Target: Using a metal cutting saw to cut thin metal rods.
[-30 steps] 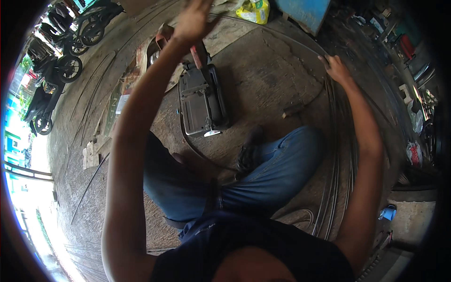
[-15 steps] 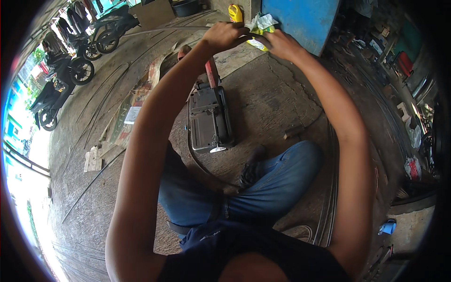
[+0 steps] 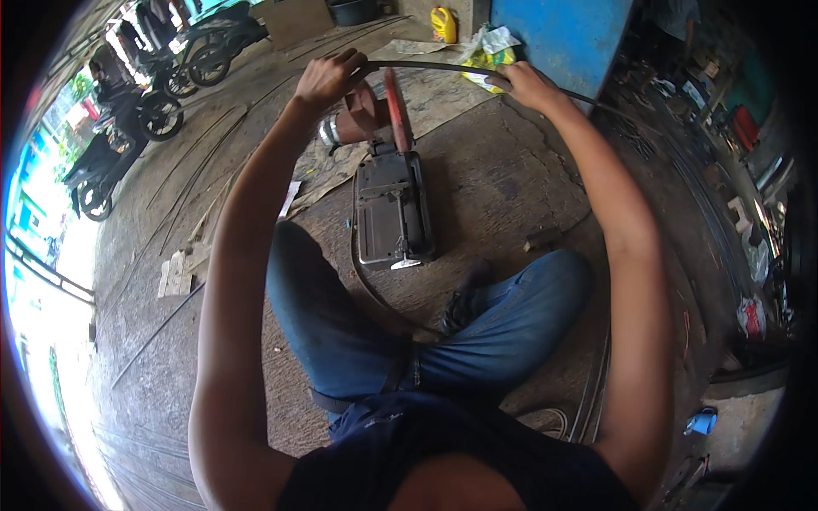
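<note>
A long dark metal rod [image 3: 430,66] runs across the far side of my view, at about the height of my raised hands. My left hand [image 3: 331,78] is closed round it, knuckles up, on the left. Farther right, my right hand [image 3: 524,85] grips the same rod, which continues past it to the right. Below and nearer than the rod stands a cut-off saw with a dark base [image 3: 392,209], a red guard [image 3: 397,111] and a brown-red motor housing [image 3: 362,111]. Neither hand touches the saw.
My jeans-clad legs [image 3: 332,315] are bent close to the saw. Motorbikes [image 3: 128,140] stand at the left. A yellow bottle [image 3: 443,25], a yellow-green bag [image 3: 487,61] and a blue panel [image 3: 554,38] lie beyond. Long rods [image 3: 588,383] rest at my right.
My hands have moved apart, the left one going left, and the rod between them now shows clearly. More of the saw's red guard and motor is in sight.
</note>
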### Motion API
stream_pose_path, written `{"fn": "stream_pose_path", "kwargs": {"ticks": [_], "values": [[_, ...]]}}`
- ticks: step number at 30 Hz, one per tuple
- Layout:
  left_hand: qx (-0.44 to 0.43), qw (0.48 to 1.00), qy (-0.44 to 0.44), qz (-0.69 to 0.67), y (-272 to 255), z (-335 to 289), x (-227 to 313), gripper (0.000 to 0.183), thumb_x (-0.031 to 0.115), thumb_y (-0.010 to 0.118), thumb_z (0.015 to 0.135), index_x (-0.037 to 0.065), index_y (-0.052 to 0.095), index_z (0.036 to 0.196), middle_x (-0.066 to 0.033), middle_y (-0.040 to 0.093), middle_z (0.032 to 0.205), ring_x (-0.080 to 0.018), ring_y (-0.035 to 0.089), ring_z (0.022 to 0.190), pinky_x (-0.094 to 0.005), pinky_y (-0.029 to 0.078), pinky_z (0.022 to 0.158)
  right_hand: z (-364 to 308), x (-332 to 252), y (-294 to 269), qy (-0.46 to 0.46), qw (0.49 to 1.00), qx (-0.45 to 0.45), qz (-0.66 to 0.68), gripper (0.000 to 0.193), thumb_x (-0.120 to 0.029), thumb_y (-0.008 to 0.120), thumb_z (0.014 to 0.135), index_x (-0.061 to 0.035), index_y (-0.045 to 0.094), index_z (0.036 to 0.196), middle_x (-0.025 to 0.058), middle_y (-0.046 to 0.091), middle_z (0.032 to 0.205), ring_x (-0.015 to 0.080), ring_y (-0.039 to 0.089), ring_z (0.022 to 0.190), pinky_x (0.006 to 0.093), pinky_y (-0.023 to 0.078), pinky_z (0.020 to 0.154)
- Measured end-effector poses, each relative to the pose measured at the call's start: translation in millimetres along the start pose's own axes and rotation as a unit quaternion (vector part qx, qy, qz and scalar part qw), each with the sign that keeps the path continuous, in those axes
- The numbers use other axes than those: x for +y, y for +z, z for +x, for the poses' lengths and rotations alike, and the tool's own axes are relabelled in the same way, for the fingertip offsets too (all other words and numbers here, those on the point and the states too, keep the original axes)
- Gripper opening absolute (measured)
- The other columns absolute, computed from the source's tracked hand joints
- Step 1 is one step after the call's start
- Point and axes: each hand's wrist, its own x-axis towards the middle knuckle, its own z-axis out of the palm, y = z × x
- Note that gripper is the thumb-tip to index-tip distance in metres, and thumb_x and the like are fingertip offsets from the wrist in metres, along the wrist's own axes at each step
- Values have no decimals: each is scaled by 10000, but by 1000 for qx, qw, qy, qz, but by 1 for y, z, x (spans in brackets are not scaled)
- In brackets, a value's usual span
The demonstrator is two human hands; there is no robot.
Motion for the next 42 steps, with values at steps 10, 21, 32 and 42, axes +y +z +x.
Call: {"fn": "stream_pose_path", "kwargs": {"ticks": [10, 21, 32, 42], "values": [[-54, 991, -124, 5, -3, -18, -6, 245, 335, 534, 957, 139, 595, 1090, -118, 650, 995, -384, 654, 852, -475, 527, 692, 22, -32, -5, 45, 998, -32, 35, 402, -385, 560, 965, -23, 627, 1128, 259, 642, 1096, 408, 617, 1048, 484, 479, 864], [-44, 993, -111, -17, 18, 11, 17, 291, 410, 517, 968, 150, 616, 1051, -125, 682, 957, -376, 680, 845, -479, 548, 694, 6, -1, -12, 74, 996, -40, -22, 406, -373, 536, 984, 0, 609, 1126, 266, 643, 1035, 439, 600, 1004, 496, 480, 808], [-84, 984, -125, -91, 10, -29, -22, 248, 252, 566, 928, 118, 614, 1131, -132, 643, 1090, -387, 639, 953, -469, 527, 767, 13, -21, -1, -20, 999, 34, -7, 527, -489, 628, 905, 20, 665, 1035, 240, 658, 808, 386, 657, 768, 482, 506, 716], [-54, 989, -125, -63, -14, -58, -67, 206, 253, 584, 944, 96, 635, 1067, -134, 650, 1037, -399, 634, 916, -478, 512, 741, 41, -88, 11, -65, 996, 52, 31, 409, -365, 625, 940, -25, 648, 1167, 206, 656, 852, 304, 675, 817, 430, 549, 757]]}}
